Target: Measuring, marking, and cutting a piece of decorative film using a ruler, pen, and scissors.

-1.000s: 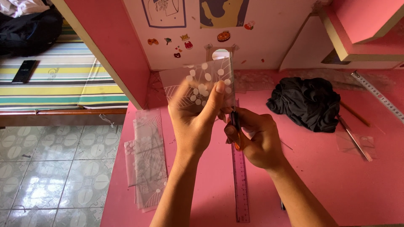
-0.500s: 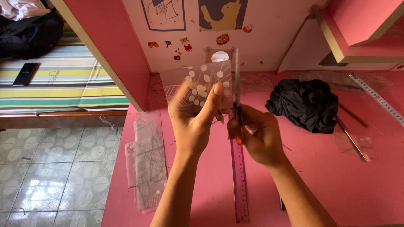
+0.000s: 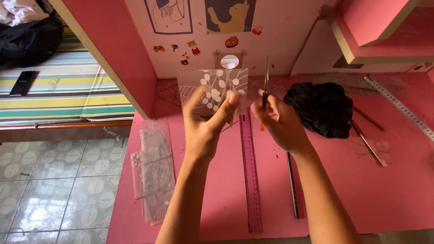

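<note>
Above the tabletop's middle, the left hand pinched a clear patterned sheet upright while the right hand gripped scissors, best cutting slowly along its edge.

Ruler lies on desk, between plastic sheets and cloth

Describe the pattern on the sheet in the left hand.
Head view: the clear plastic sheet carries white round leaves on thin stems.

Left hand pinches clear patterned sheet; right hand holds probably scissors, upright.
</note>
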